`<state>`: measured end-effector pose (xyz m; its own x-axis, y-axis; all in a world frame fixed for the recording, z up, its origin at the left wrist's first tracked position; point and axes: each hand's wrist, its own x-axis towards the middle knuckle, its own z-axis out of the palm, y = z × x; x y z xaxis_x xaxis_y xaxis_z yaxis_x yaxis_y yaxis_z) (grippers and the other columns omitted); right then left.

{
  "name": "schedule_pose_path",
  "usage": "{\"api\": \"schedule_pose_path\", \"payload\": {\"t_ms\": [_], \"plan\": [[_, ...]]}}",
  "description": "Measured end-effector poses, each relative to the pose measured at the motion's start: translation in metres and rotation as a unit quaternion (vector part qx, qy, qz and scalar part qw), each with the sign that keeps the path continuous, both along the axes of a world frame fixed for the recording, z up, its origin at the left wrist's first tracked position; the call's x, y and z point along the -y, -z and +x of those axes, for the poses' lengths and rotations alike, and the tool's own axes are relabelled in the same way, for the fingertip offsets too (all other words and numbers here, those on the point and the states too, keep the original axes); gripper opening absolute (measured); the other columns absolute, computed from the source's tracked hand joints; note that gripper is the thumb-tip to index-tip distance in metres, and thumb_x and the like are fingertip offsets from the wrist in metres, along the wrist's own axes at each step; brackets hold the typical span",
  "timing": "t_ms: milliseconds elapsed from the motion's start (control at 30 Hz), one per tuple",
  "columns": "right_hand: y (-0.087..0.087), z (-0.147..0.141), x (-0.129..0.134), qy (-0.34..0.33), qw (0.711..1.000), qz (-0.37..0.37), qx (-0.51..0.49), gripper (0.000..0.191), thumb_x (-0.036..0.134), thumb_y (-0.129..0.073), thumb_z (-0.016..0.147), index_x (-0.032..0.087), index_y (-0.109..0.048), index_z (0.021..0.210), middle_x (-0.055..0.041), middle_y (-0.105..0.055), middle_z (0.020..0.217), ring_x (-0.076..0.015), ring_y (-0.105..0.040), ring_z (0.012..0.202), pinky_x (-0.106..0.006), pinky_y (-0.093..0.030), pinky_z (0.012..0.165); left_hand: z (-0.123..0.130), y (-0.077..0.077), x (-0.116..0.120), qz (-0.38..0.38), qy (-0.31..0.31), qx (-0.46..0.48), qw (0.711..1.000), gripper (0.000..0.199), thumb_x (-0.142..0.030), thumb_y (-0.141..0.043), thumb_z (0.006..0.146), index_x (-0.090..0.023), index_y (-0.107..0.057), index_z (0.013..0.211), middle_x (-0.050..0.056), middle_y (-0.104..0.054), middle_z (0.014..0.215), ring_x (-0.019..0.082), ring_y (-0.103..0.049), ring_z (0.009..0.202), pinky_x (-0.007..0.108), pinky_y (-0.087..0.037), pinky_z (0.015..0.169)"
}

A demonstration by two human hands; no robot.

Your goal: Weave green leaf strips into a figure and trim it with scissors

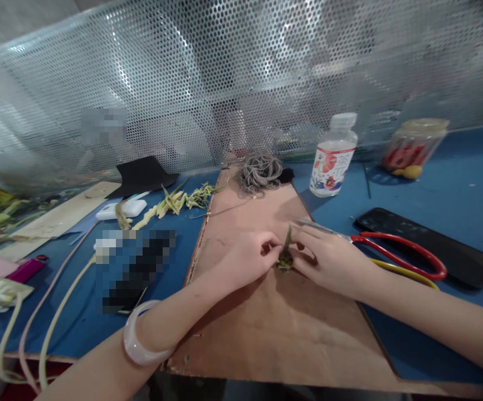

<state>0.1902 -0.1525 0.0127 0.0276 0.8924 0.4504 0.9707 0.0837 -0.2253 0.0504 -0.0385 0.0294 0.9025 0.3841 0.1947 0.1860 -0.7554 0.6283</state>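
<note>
Over the wooden board, my left hand (253,257) and my right hand (328,257) meet with fingertips pinched. Between them stands a small greenish-brown strip of dried leaf (287,239), with a frayed, yellowish-green lower end just above or on the board. Each hand closes on one side of it. A white bangle (143,334) circles my left wrist. Scissors (408,250) with one red and one yellow handle lie at my right hand, which partly covers them; their blades point left behind my knuckles.
At the back of the wooden board (258,334) lies a coil of grey cord (260,171). A labelled bottle (333,159), a glass jar (416,145) and a black phone (429,245) are on the right. Braided leaf pieces (178,200), white cables (63,301) and a perforated metal screen (174,83) surround the left and back.
</note>
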Motion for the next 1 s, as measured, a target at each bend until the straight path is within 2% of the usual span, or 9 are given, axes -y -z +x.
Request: {"api": "schedule_pose_path", "payload": {"t_ms": [167,300,533,800,1000], "plan": [[-0.0011,-0.0016,0.0,0.014,0.999,0.012,0.03,0.01,0.02,-0.043,0.081,0.018,-0.053,0.078,-0.0051,-0.059,0.084,-0.0186,-0.056,0.079,-0.027,-0.04,0.063,0.0001,-0.0002,0.0014,0.038,-0.001,0.014,0.999,0.013,-0.018,-0.051,0.077,-0.015,-0.063,0.078,0.001,-0.063,0.069,0.01,-0.051,0.059,0.021,-0.04,0.059],[-0.0019,-0.0026,0.0004,0.025,0.999,0.005,0.025,0.014,0.023,-0.042,0.083,0.018,-0.052,0.076,-0.0038,-0.057,0.079,-0.0167,-0.055,0.071,-0.025,-0.038,0.058,-0.0002,-0.0002,0.0022,0.065,0.011,0.027,0.997,0.013,-0.018,-0.05,0.077,-0.016,-0.063,0.079,0.002,-0.063,0.074,0.011,-0.054,0.066,0.022,-0.041,0.062],[-0.0036,-0.0008,0.0,0.004,1.0,-0.014,-0.003,0.009,0.015,-0.043,0.079,0.019,-0.048,0.072,-0.0007,-0.052,0.068,-0.0152,-0.049,0.067,-0.024,-0.037,0.06,-0.0012,-0.0025,0.0026,0.08,0.026,0.029,0.996,0.012,-0.016,-0.05,0.078,-0.015,-0.062,0.077,0.002,-0.062,0.073,0.011,-0.053,0.066,0.022,-0.04,0.063],[0.0003,0.0018,0.0004,-0.007,1.0,-0.009,-0.016,0.016,0.014,-0.045,0.075,0.019,-0.045,0.061,0.0011,-0.051,0.06,-0.0122,-0.047,0.055,-0.022,-0.034,0.052,-0.0008,0.0004,0.0007,0.078,0.04,0.022,0.996,0.013,-0.015,-0.048,0.078,-0.015,-0.061,0.079,0.002,-0.064,0.075,0.011,-0.054,0.067,0.023,-0.04,0.064],[0.0029,0.0013,-0.0003,0.009,1.0,-0.019,-0.005,0.017,0.016,-0.045,0.076,0.018,-0.045,0.059,0.0009,-0.052,0.059,-0.0122,-0.049,0.055,-0.023,-0.032,0.052,0.0003,0.001,0.0008,0.097,0.042,0.019,0.994,0.01,-0.015,-0.049,0.076,-0.016,-0.058,0.072,0.0,-0.06,0.069,0.01,-0.051,0.063,0.022,-0.038,0.061]]}}
